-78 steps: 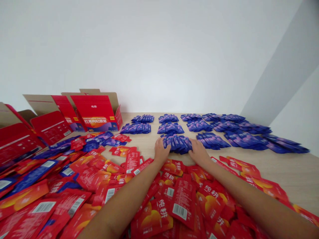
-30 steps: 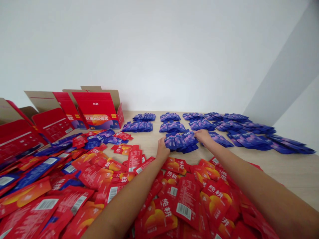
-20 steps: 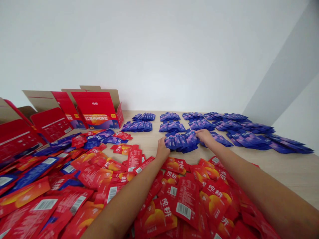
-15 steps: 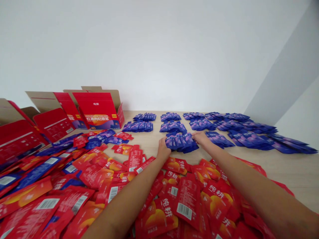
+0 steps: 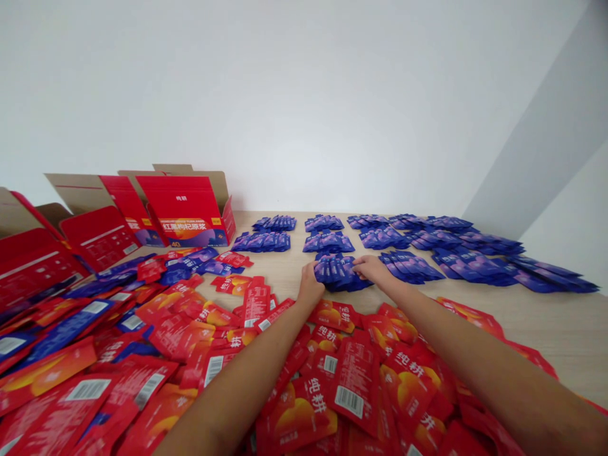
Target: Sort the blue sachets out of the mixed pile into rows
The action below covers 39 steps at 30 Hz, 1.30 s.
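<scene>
Blue pouch pile (image 5: pixel 336 272): on the counter (image 5: pixel 565 326), front row, centre; a fanned, overlapping stack lying between the two hands

Left hand (image 5: pixel 311 284): at the pile's left end, touching it; fingers partly hidden, so how tightly they close cannot be told

Right hand (image 5: pixel 370 268): narrow, thumb and fingers drawn together, apparently pinching a pouch edge at the pile's right end

Neighbouring blue piles (image 5: pixel 411 266): three rows, judged already laid out; the handled pile seems near finished, its pouches largely overlapping

Loose blue pouches (image 5: pixel 190 261): at left, mixed with red ones, judged still unarranged

Red pouches (image 5: pixel 354 380): a disordered heap in front of the pile, none in rows; the person must reach across it

Red boxes (image 5: pixel 183 212): at far left, flaps raised, beyond the mixed heap; contents hidden
</scene>
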Tool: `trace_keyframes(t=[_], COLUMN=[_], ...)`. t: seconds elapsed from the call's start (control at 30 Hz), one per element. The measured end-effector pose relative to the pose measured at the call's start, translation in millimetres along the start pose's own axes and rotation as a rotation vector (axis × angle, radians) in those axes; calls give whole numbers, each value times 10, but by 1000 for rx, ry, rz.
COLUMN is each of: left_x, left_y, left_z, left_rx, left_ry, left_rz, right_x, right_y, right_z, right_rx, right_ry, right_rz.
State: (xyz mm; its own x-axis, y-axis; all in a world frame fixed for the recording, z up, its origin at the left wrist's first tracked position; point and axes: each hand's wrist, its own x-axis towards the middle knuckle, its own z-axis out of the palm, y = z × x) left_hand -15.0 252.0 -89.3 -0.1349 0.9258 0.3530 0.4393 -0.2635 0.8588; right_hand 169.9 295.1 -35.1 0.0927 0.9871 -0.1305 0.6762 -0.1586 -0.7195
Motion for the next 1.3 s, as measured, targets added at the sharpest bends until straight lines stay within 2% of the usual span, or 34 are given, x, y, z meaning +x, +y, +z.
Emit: trace_keyframes(t=[0.33, 0.5, 0.8, 1.0, 1.3], left_x=[-7, -11, -97, -136, -117], left_y=[-14, -23, 123, 221, 255], left_z=[44, 46, 23, -1, -43], left_rx=[46, 88, 310, 375, 265], left_ry=[1, 16, -30, -92, 6], left_rz=[35, 48, 59, 50, -18], right_x=[5, -103, -409, -444, -471], right_y=[152, 146, 25, 19, 71], right_z=[-166, -247, -146, -144, -210], right_rx=[-181, -320, -548, -606, -597], right_ry=[36, 79, 52, 34, 44], right_rz=[-56, -134, -255, -261, -243])
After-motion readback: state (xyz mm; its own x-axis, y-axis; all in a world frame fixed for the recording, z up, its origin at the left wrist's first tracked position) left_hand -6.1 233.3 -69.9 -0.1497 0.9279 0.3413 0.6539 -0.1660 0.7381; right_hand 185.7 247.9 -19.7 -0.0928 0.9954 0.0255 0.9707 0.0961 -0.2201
